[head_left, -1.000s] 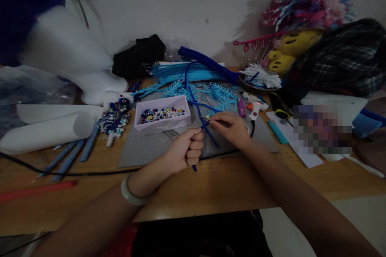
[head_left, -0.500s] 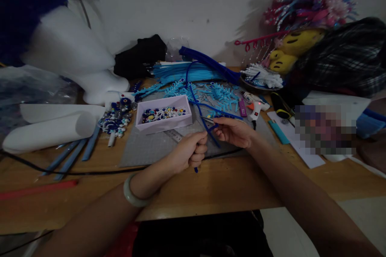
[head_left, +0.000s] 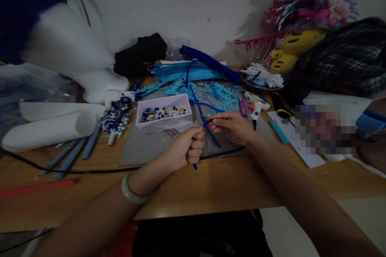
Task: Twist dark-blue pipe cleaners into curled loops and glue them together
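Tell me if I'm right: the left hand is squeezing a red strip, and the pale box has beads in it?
Not quite: the strip in the left hand is dark blue, not red. The head view shows its end poking out below the fist. The pale box does have beads in it.

At the centre, the blue strip (head_left: 216,139) looks fuzzy and matt, like chenille. Just toward nine o'clock, shiny beads (head_left: 164,112) sit in a smooth, dull-finished box (head_left: 169,123); farther that way, a clear plastic bag (head_left: 39,84) is crinkled and glossy. At ten o'clock, the mannequin head (head_left: 69,44) resembles matt foam. At three o'clock, the glue gun (head_left: 256,107) has smooth, hard plastic. Around two o'clock, plush toys (head_left: 303,42) look soft, the plaid cloth (head_left: 346,52) woven and matt. At six o'clock, the wooden tabletop (head_left: 223,196) carries a faint sheen
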Demonstrator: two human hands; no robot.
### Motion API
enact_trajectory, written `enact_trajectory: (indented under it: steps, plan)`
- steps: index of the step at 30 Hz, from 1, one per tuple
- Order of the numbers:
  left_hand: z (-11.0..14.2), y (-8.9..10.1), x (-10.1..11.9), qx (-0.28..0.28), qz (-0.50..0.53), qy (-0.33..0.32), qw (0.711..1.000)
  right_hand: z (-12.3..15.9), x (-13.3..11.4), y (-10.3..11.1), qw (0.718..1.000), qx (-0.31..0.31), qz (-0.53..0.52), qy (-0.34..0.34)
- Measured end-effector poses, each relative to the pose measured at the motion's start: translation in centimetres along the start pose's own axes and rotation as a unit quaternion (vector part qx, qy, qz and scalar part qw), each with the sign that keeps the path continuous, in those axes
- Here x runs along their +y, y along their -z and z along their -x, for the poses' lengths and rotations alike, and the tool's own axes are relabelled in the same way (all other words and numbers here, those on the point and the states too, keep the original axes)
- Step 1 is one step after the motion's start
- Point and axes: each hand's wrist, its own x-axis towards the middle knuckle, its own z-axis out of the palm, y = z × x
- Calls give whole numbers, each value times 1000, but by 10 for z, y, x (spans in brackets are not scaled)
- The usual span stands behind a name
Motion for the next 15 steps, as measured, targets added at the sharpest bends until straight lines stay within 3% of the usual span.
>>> enact_trajectory:
  steps: [5, 9, 15]
  plan:
    - [2, 1, 0, -43, 52, 23, 997, 0, 9, -9, 992, 28, 35, 119]
    - [0, 3, -3, -100, 101, 36, 989, 3, 10, -14, 984, 38, 48, 168]
    - [0, -2, -7, -81, 69, -8, 994, 5, 6, -17, 971, 80, 111, 196]
